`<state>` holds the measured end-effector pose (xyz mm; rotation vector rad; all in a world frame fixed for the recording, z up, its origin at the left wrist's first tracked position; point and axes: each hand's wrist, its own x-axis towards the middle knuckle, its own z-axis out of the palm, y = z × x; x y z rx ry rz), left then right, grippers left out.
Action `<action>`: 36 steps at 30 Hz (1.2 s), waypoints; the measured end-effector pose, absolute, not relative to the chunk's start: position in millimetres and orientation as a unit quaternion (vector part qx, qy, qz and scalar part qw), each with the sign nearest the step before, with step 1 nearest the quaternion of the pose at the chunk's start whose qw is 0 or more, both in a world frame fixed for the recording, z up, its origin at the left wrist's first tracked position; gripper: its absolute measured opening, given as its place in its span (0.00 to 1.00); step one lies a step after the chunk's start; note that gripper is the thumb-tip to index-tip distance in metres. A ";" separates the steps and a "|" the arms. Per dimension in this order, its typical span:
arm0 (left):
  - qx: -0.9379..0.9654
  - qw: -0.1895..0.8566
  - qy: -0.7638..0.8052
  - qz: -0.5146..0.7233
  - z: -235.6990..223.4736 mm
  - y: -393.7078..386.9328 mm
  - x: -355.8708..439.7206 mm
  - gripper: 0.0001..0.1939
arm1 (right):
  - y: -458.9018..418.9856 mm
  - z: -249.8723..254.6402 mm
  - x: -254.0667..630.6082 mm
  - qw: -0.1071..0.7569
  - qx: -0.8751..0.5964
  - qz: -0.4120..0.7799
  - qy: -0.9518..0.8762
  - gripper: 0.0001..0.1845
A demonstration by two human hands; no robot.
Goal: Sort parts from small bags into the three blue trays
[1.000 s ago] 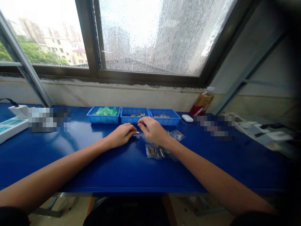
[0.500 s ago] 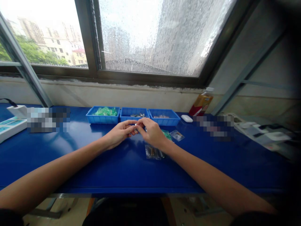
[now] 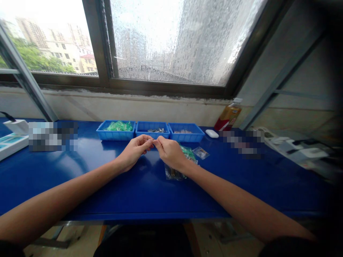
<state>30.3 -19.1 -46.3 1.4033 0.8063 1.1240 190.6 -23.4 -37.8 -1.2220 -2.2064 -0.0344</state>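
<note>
My left hand (image 3: 137, 149) and my right hand (image 3: 169, 151) meet fingertip to fingertip above the blue table (image 3: 128, 194). Both are closed in a pinch, and whatever lies between the fingers is too small and covered to name. Just behind them stands the middle blue bin (image 3: 153, 135), which holds small metal parts (image 3: 158, 130). Partly under my right wrist lie a green plastic packet (image 3: 188, 152) and a clear bag with brass-coloured pieces (image 3: 173, 174). A smaller clear bag (image 3: 200, 153) rests to their right.
A left bin (image 3: 115, 135) holds green packets, and a right bin (image 3: 185, 136) holds small parts. Farther right are a white rounded object (image 3: 212, 133) and a leaning bottle (image 3: 227, 116). A power strip (image 3: 12, 144) sits at far left; chargers (image 3: 308, 153) are at far right.
My right fingers have curled tighter, and the small white piece seen between my fingertips is now hidden. More of the green packet shows beside my right wrist. The view has shifted slightly.
</note>
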 end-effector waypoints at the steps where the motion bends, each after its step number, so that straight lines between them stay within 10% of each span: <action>1: 0.594 0.557 0.332 0.477 -46.7 -19.2 30.6 0.11 | -23.6 -37.8 190.4 0.301 -0.461 -0.014 -0.835 0.19; 36: 0.738 0.333 0.371 0.455 -41.5 -14.3 19.7 0.12 | -24.1 -31.6 192.9 0.365 -0.423 0.020 -0.829 0.16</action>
